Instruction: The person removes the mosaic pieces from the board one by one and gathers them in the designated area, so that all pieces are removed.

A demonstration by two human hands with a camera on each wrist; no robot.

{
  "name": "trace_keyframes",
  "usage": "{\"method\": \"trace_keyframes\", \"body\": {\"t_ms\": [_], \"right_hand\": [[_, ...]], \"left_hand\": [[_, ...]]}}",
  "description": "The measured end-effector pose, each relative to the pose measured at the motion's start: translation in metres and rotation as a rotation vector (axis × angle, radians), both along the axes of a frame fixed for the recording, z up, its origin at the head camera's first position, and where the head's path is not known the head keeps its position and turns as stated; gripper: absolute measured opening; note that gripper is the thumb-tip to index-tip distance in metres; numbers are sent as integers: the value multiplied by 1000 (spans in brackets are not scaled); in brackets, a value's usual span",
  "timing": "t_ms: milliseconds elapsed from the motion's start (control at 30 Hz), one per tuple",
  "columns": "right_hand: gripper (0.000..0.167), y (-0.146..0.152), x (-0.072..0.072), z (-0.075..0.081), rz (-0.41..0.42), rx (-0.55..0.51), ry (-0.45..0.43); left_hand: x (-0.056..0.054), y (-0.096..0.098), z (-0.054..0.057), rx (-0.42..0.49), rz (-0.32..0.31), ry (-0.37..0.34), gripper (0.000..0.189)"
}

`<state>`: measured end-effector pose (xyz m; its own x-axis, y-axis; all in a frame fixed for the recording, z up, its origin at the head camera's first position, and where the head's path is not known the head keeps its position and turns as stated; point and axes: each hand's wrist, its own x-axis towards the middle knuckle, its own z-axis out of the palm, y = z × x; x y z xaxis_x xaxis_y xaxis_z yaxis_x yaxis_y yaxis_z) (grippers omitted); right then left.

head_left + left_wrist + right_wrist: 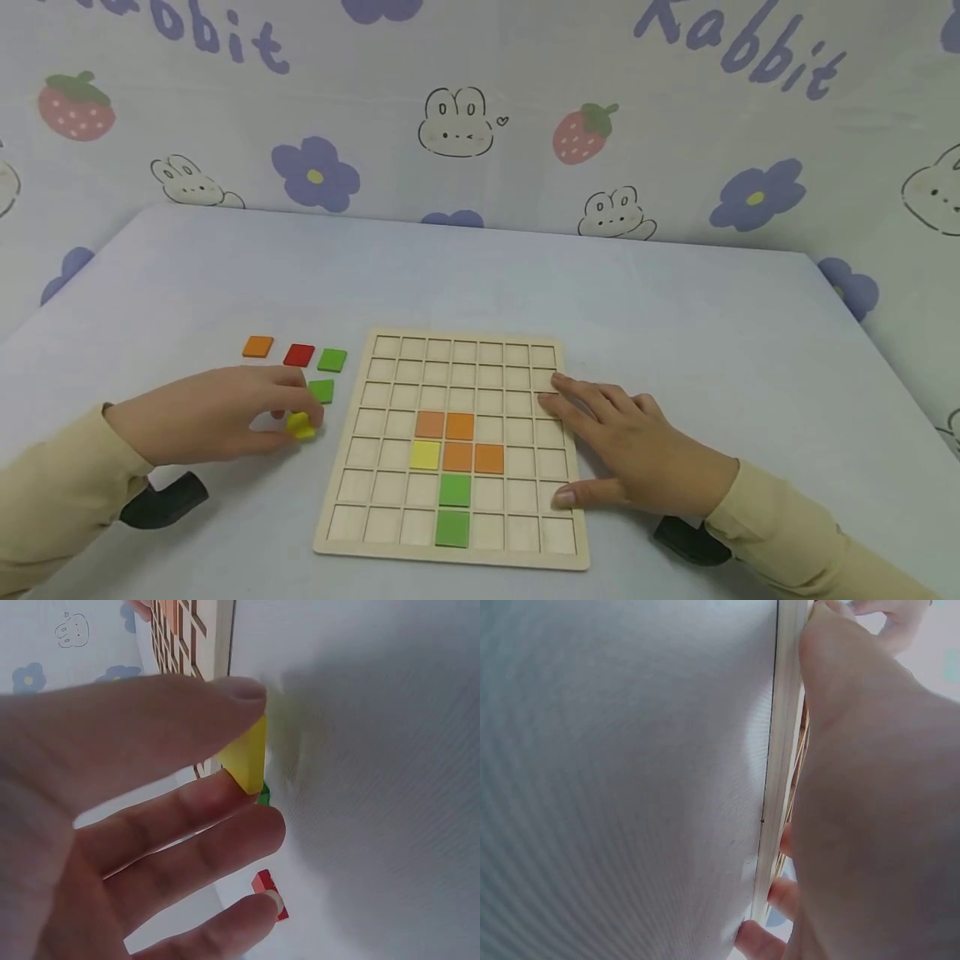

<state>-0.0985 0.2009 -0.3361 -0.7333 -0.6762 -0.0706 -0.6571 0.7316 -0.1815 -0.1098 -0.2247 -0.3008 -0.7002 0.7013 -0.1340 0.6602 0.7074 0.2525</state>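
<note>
My left hand (pixel 217 417) pinches a small yellow square tile (pixel 301 427) between thumb and fingers, left of a wooden grid board (pixel 387 372). In the left wrist view, the yellow tile (pixel 251 757) is tilted, its thin edge showing. My right hand (pixel 637 450) rests on the board's right edge with fingers spread and fairly straight. Several orange tiles (pixel 460 457) sit in the board's middle cells, with a yellow tile (pixel 425 455) beside them. Below these, two green tiles (pixel 452 529) fill cells of one column.
Loose on the white table (pixel 675 317) around the left hand lie an orange tile (pixel 258 347), a red tile (pixel 299 355) and two green tiles (pixel 332 360). Another red tile (pixel 277 413) is mostly hidden behind the left fingers. A patterned cloth (pixel 390 117) hangs behind the table.
</note>
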Motion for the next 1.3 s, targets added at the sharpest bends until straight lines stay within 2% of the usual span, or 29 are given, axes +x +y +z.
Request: {"method": "trace_keyframes", "body": {"t_ms": [267,400,600,700,767,867,1000,1133,1300], "right_hand": [[94,1,1,0,-1,1,-9],[94,2,0,1,2,7,-2],[94,2,-1,0,6,2,-3],[94,2,-1,0,4,3,-8],[95,2,0,0,3,4,-11],[95,2,0,0,1,4,-10],[96,2,0,-1,0,5,-18],[96,2,-1,-2,-1,10,-21],[96,3,-1,-4,0,14,-7]], "left_hand": [[0,3,-5,-16,-11,-13,27],[-1,3,-4,-12,-43,-10,26],[-3,10,9,-37,-36,-21,20],[-4,20,17,-4,-35,-13,16],[-5,30,21,30,-55,-10,13],[-8,47,23,80,-119,32,11],[-13,67,19,124,-194,72,12],[-18,86,11,158,-254,73,14],[-25,105,0,153,-293,89,15]]}}
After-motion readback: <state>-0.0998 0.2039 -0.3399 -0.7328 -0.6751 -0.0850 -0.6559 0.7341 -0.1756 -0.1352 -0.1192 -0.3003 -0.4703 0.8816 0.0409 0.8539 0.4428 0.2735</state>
